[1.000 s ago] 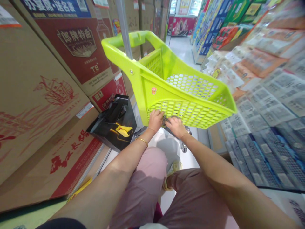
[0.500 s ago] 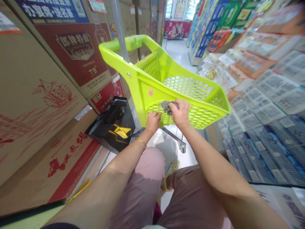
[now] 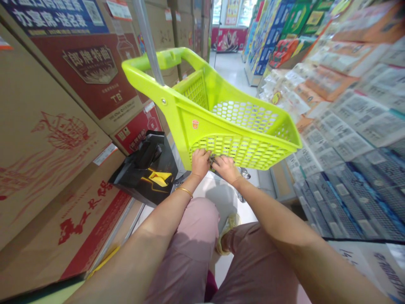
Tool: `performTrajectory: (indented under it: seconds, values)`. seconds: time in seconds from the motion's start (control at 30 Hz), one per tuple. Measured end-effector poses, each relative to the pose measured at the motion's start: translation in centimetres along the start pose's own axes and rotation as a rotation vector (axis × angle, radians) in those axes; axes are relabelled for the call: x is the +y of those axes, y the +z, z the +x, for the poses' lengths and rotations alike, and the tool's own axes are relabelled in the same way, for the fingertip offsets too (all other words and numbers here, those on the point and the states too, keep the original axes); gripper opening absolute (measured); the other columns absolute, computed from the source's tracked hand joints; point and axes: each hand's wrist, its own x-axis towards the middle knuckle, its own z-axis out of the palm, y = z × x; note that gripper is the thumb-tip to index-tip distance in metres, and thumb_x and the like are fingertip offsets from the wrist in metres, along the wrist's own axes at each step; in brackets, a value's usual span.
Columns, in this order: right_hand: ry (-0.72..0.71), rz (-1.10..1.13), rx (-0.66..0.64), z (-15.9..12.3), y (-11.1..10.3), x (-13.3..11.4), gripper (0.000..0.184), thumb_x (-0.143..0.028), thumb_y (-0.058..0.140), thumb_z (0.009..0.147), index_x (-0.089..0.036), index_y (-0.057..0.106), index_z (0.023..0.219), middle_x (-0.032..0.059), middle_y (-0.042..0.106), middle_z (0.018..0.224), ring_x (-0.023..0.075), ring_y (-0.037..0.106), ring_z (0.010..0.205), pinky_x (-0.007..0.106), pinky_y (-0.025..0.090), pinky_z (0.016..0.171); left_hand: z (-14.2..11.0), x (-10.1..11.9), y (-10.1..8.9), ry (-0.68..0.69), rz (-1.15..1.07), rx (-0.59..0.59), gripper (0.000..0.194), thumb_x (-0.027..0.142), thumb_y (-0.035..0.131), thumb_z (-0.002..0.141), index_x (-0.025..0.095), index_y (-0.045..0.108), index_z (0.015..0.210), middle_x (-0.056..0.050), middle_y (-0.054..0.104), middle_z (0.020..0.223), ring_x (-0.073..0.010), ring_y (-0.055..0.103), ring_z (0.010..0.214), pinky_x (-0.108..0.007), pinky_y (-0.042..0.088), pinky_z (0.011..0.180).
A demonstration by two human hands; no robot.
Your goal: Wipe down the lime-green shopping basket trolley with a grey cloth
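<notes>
A lime-green plastic shopping cart [image 3: 190,109] stands in the aisle straight ahead, its perforated side wall facing me. My left hand [image 3: 200,162] grips the lower edge of that wall, fingers curled on the mesh. Just beside it, my right hand [image 3: 225,168] presses a small grey cloth [image 3: 211,159] against the cart's bottom edge, its fingers closed on the cloth. The cloth shows only as a dark bit between the two hands. My knees in pink trousers fill the lower middle of the view.
Large cardboard boxes [image 3: 47,139] are stacked along the left. A black bag with a yellow mark [image 3: 148,171] leans at their foot. Packaged goods in shelves [image 3: 354,139] line the right. The cart's wheel [image 3: 242,196] rests on the white floor.
My right hand has come down with the cloth from the upper part of the cart's side wall to its bottom edge, next to my left hand. The view shifted slightly.
</notes>
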Motion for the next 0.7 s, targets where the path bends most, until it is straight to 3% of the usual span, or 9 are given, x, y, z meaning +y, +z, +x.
performTrajectory:
  seconds: [0.17, 0.4, 0.53, 0.7]
  values:
    - [-0.024, 0.015, -0.061, -0.2, 0.3, -0.5, 0.019, -0.022, 0.043, 0.092, -0.022, 0.062, 0.096, 0.0075, 0.059, 0.106, 0.0205, 0.04, 0.097, 0.032, 0.026, 0.072, 0.1, 0.1, -0.2, -0.011, 0.017, -0.01, 0.026, 0.015, 0.045, 0.085, 0.02, 0.066, 0.1, -0.008, 0.057, 0.078, -0.0225, 0.047, 0.08, -0.035, 0.034, 0.069]
    - [0.0, -0.006, -0.067, 1.6, -2.4, 0.1, 0.024, -0.023, 0.04, 0.092, -0.023, 0.062, 0.101, 0.0078, 0.057, 0.107, 0.0205, 0.041, 0.092, 0.032, 0.029, 0.073, 0.0, 0.1, -0.5, -0.02, -0.006, -0.01, 0.023, 0.015, 0.048, 0.084, 0.02, 0.066, 0.097, -0.007, 0.057, 0.079, -0.0217, 0.046, 0.08, -0.034, 0.034, 0.069]
    - [0.11, 0.02, 0.087, 2.9, -4.1, 0.8, 0.025, -0.024, 0.042, 0.091, -0.026, 0.061, 0.107, 0.0075, 0.054, 0.111, 0.0215, 0.04, 0.098, 0.033, 0.031, 0.079, 0.0, 0.0, -0.3, -0.032, 0.008, -0.005, 0.02, 0.014, 0.047, 0.084, 0.019, 0.066, 0.08, -0.007, 0.056, 0.078, -0.0212, 0.046, 0.079, -0.033, 0.033, 0.068]
    - [0.256, -0.016, 0.331, 4.1, -5.6, 1.8, 0.026, -0.021, 0.042, 0.09, -0.027, 0.062, 0.107, 0.0079, 0.052, 0.111, 0.022, 0.038, 0.101, 0.036, 0.032, 0.086, -0.1, 0.0, -0.4, -0.01, 0.007, 0.023, 0.023, 0.016, 0.044, 0.086, 0.02, 0.066, 0.091, -0.005, 0.055, 0.074, -0.0202, 0.046, 0.076, -0.032, 0.032, 0.066]
